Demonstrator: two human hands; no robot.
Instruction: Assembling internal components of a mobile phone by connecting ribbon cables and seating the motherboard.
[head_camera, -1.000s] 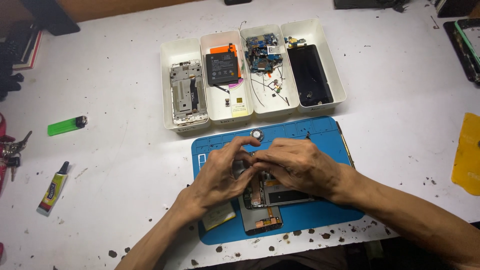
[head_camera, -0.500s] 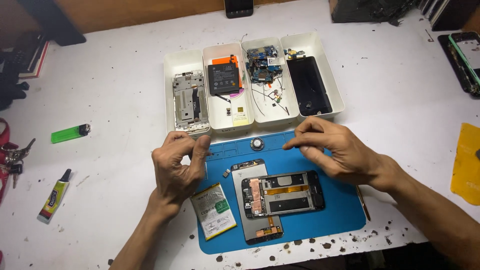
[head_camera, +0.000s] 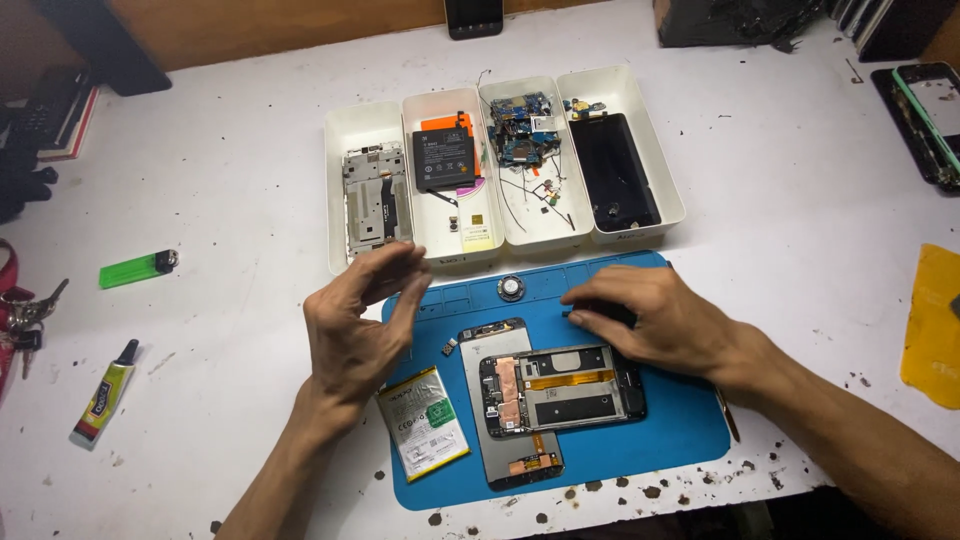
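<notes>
My left hand (head_camera: 358, 325) hovers over the left edge of the blue work mat (head_camera: 660, 440). Its fingers are curled and slightly apart, and I see nothing in them. My right hand (head_camera: 660, 320) rests on the mat's upper right part, its fingertips closed over a small dark object (head_camera: 598, 318). Between the hands lies an opened phone frame (head_camera: 565, 385), set crosswise on a display panel (head_camera: 520, 460). A white battery (head_camera: 425, 420) lies below my left hand. A tiny part (head_camera: 449, 347) and a round speaker (head_camera: 511, 290) sit on the mat.
Four white trays (head_camera: 335, 200) behind the mat hold a phone frame, a black battery, circuit boards and a dark panel. A green lighter (head_camera: 135, 268), a glue tube (head_camera: 103, 395) and keys (head_camera: 20, 315) lie at left. A yellow sheet (head_camera: 930, 325) lies at right.
Both hands left the phone and moved apart. My left hand lifted off to the left and uncurled; my right hand settled on the mat above the phone.
</notes>
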